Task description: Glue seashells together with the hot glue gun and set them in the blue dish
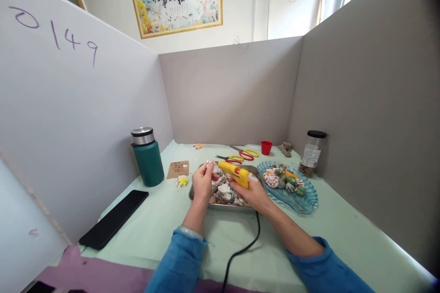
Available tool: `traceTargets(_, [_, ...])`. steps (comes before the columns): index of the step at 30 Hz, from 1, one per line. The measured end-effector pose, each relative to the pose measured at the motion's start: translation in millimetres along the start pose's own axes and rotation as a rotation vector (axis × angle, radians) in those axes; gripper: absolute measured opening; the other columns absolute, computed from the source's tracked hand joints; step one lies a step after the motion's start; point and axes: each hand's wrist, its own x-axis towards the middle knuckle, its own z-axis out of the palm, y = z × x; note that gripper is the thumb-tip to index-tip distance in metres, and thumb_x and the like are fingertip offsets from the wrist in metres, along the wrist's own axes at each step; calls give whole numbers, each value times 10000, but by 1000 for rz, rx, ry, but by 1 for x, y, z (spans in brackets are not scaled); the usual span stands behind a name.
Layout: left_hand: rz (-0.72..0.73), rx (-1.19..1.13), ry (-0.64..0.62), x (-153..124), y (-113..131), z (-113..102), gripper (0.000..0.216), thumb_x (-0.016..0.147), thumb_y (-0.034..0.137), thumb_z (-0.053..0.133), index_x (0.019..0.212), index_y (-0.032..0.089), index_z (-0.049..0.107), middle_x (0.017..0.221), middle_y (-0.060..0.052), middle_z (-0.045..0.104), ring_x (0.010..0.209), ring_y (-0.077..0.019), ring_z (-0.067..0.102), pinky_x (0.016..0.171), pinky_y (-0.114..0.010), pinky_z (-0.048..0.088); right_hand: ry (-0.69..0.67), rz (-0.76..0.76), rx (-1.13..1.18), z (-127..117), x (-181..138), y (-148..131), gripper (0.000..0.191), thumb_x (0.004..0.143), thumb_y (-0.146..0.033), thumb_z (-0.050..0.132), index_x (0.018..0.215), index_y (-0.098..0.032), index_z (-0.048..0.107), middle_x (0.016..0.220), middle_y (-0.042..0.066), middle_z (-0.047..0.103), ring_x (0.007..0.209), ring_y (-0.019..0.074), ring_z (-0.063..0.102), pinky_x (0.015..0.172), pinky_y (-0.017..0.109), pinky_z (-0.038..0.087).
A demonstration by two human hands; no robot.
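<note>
My right hand (254, 191) is wrapped round the handle of a yellow hot glue gun (233, 171), whose nozzle points left. A black cord (244, 249) runs from below that hand to the table's front edge. Between the fingertips of my left hand (203, 182) is a small pale, speckled shell (209, 163), close to the nozzle; the fingers partly cover it. Both hands are over a metal tray (223, 207) filled with mixed seashells (225, 190).
To the right are a blue glass dish (309, 201) of shells and a black-lidded jar (311, 153). Scissors (245, 154) and a red cup (266, 148) stand behind. On the left are a green bottle (147, 162), a black phone (115, 219), a brown card (178, 170) and a shell piece (181, 181).
</note>
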Motion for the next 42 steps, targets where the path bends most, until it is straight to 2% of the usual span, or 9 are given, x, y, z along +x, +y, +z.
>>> traceTargets(21, [-7, 22, -38, 0, -2, 1, 410, 749, 547, 608, 835, 152, 680, 484, 9, 589, 477, -142, 569, 511, -227, 444, -16, -1, 9, 1, 2, 6, 276, 786, -395, 608, 895, -142, 630, 509, -50, 460, 435, 87, 396, 416, 204, 324])
traceTargets(29, [15, 72, -60, -1, -3, 1, 365, 774, 517, 585, 762, 161, 665, 495, -1, 603, 484, -143, 571, 514, -225, 437, -28, -5, 18, 2, 1, 10, 276, 794, -398, 608, 895, -141, 627, 520, -53, 457, 442, 81, 389, 422, 201, 327])
traceTargets(42, [-71, -188, 39, -2, 8, 3, 414, 674, 517, 680, 798, 122, 663, 461, 13, 576, 429, -102, 514, 476, -204, 438, 1, -34, -2, 0, 2, 13, 275, 804, -407, 598, 898, -151, 629, 535, -43, 473, 438, 89, 411, 431, 204, 344])
